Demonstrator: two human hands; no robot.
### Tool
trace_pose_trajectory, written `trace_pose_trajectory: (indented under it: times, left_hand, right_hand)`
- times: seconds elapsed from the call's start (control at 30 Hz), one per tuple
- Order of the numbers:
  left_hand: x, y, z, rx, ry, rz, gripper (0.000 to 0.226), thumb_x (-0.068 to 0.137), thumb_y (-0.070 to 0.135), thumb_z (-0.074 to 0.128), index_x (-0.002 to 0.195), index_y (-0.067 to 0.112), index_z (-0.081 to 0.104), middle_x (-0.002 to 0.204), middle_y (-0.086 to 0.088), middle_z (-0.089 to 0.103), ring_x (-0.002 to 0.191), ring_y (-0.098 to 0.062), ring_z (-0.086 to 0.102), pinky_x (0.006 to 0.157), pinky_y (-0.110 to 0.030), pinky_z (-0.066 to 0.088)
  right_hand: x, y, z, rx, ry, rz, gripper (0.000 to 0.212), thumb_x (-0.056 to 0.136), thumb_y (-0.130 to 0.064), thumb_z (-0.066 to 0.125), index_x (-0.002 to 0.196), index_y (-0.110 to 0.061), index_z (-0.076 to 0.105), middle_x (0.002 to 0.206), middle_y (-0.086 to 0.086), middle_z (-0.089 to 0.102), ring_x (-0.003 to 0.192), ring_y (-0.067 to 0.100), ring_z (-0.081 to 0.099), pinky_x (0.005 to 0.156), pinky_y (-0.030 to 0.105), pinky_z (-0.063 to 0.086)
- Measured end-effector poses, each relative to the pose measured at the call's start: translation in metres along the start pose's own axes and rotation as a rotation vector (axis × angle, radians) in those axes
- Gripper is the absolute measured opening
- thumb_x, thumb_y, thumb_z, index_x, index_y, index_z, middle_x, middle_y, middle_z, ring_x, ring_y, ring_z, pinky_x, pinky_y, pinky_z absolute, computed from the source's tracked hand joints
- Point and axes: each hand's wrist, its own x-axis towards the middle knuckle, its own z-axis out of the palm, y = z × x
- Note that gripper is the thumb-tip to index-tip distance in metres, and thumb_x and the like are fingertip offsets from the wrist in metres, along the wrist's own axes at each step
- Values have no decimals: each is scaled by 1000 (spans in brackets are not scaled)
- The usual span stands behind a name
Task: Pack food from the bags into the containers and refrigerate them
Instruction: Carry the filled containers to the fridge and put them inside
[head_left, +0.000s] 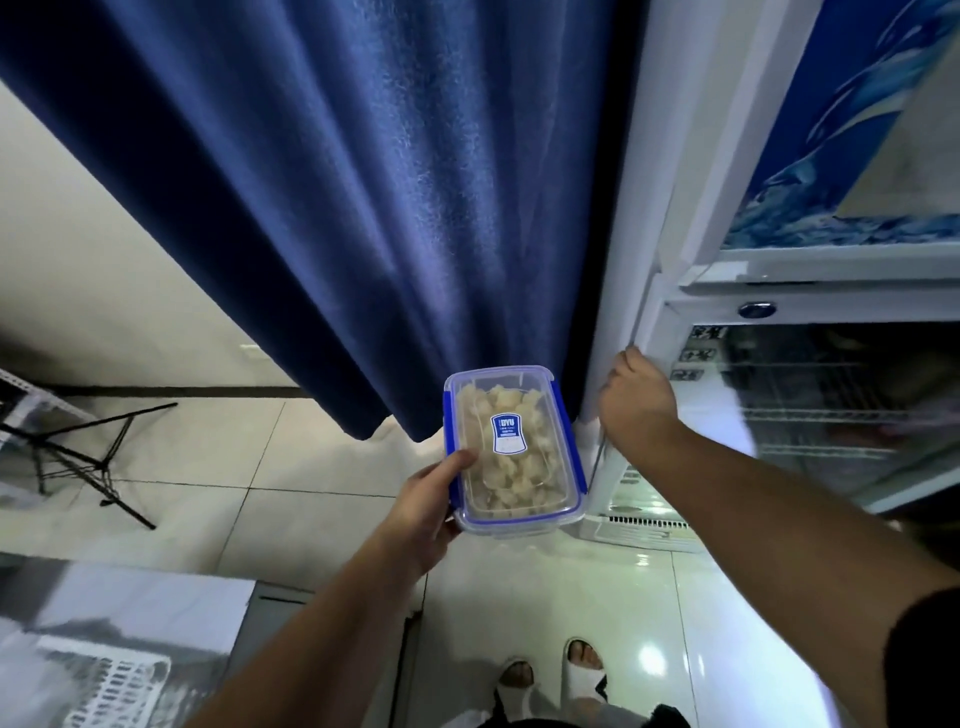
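A person stands on a pale tiled floor (597, 587), seen from above, in front of a glass-door fridge (810, 415) on the right. The left hand (423, 512) grasps a clear lidded container (514, 449) from its near left side, thumb lying on the lid. The container has blue clips and a blue label on top, and it is filled with pale yellowish food pieces. It is held in the air, just left of the fridge. The right hand (636, 400) is curled around the left edge of the fridge door, fingers hidden behind that edge. Wire shelves show through the glass. A dark blue curtain (363, 208) hangs behind the container. White slippers (550, 675) show below.
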Motion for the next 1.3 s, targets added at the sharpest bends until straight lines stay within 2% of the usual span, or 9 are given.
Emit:
trace_pose_trajectory:
  times: [0.3,0.43,0.6,0.73,0.9,0.97,1.07,1.2,1.3]
  left_hand:
    - [-3,-7,-25,63,-73,-41,39,97,32,70,129,9,67,119,-14,78,114,-38,73,110,-59,50]
    - [-3,-8,-35,92,-83,-39,39,96,32,72,127,9,67,117,-14,78,111,-38,74,109,-60,51]
    - [-3,-8,-24,118,-109,-18,32,96,30,71,122,11,72,111,-9,81,111,-33,74,110,-54,51]
    - [-4,-9,-1,120,-144,-17,25,96,27,70,117,15,73,108,-6,82,110,-30,74,103,-46,56]
    - [-8,-11,26,160,-223,-17,28,96,25,73,120,11,71,107,-10,81,108,-34,75,106,-53,55]
    - [-12,-9,38,180,-244,-15,28,96,24,73,119,8,71,103,-11,82,103,-34,76,99,-50,59]
    - [-14,-11,58,220,-291,-10,31,95,25,73,121,9,70,102,-10,82,94,-31,77,82,-43,63]
    - [-16,-15,84,253,-346,-19,29,95,24,74,120,10,70,99,-9,82,83,-28,78,74,-40,64]
    - [-20,-17,104,262,-386,-30,28,95,23,73,119,9,70,99,-10,82,82,-27,79,67,-36,64]
  right_hand:
    - [-1,-11,-16,26,-81,80,35,104,-25,42,131,-24,66,133,-5,64,138,25,38,124,38,15]
    - [-13,-32,-4,168,-103,80,34,103,-22,44,128,-22,65,134,0,62,135,24,39,111,16,17]
    - [-53,-55,-7,211,-234,96,39,104,-20,42,138,-20,61,141,6,59,135,33,43,111,45,32]
    - [-86,-53,-8,425,-262,203,35,101,-19,48,132,-21,63,138,4,62,129,30,56,103,45,46]
    - [-125,-35,14,793,-270,532,27,95,-6,57,120,-11,67,121,10,70,105,29,68,78,37,54]
    - [-138,-32,32,1100,-172,617,24,102,-16,50,118,-7,66,117,14,71,96,28,67,76,35,55]
    - [-159,-30,45,1594,-48,723,45,108,-37,36,123,-6,65,112,16,70,87,27,65,75,37,53]
    - [-179,-33,60,1858,-34,815,52,103,-54,41,118,-10,65,108,11,71,90,25,70,75,40,62]
    - [-191,-32,76,2020,11,872,43,99,-50,56,119,-13,67,106,8,70,89,21,68,62,32,59]
